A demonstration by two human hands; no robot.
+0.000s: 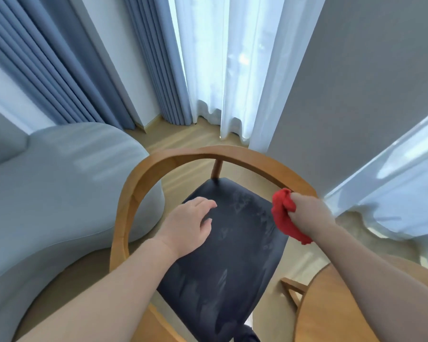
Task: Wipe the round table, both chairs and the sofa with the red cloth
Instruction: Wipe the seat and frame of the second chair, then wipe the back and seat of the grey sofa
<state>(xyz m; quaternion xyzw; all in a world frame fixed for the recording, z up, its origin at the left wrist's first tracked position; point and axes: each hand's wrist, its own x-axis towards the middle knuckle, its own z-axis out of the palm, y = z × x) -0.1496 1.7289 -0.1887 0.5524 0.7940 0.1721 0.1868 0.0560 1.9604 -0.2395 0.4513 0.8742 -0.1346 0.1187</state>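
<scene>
A wooden chair (143,178) with a curved back rail and a dark seat cushion (223,262) stands directly below me. My right hand (309,211) grips the bunched red cloth (284,215) against the right side of the curved rail. My left hand (188,225) hovers over the left part of the seat with fingers relaxed and spread, holding nothing. The pale grey sofa (59,193) sits to the left of the chair. The round wooden table (331,309) shows its edge at the bottom right, partly hidden by my right forearm.
Blue curtains (67,70) and white sheer curtains (227,70) hang behind the chair. A grey wall (368,82) rises at the right. Wooden floor (183,137) shows between the sofa, the chair and the curtains.
</scene>
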